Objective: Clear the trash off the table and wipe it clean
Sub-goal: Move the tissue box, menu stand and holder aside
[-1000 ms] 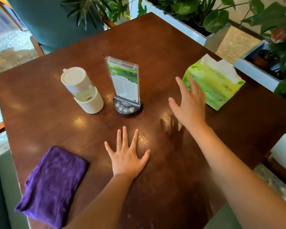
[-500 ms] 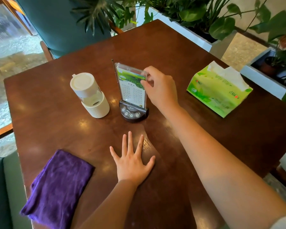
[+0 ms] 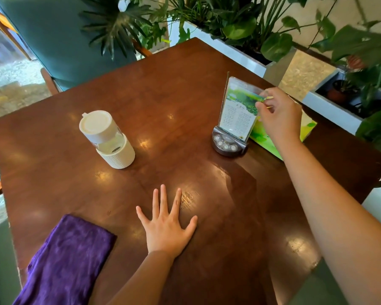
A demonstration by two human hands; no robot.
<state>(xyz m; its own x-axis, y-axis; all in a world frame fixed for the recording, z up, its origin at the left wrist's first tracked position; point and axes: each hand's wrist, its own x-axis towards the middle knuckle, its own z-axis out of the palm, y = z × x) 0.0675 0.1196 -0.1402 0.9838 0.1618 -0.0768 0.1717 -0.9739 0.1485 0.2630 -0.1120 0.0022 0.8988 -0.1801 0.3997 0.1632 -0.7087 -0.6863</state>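
My left hand (image 3: 166, 230) lies flat on the dark wooden table (image 3: 163, 102), fingers spread, holding nothing. My right hand (image 3: 279, 115) pinches the upper right edge of a clear menu stand (image 3: 238, 115) with a round button base. The stand is upright near the table's right side, right in front of a green tissue pack (image 3: 307, 128), which my hand and the stand mostly hide. A folded purple cloth (image 3: 66, 258) lies at the near left edge, hanging partly over it.
A white lidded cup (image 3: 107, 139) stands left of centre. White planters with leafy plants (image 3: 246, 29) line the far and right edges. A teal chair (image 3: 53, 36) is behind the far left corner.
My right hand left the tissue pack, took hold of the menu stand and carried it right, beside the tissue pack. My left hand stayed flat.
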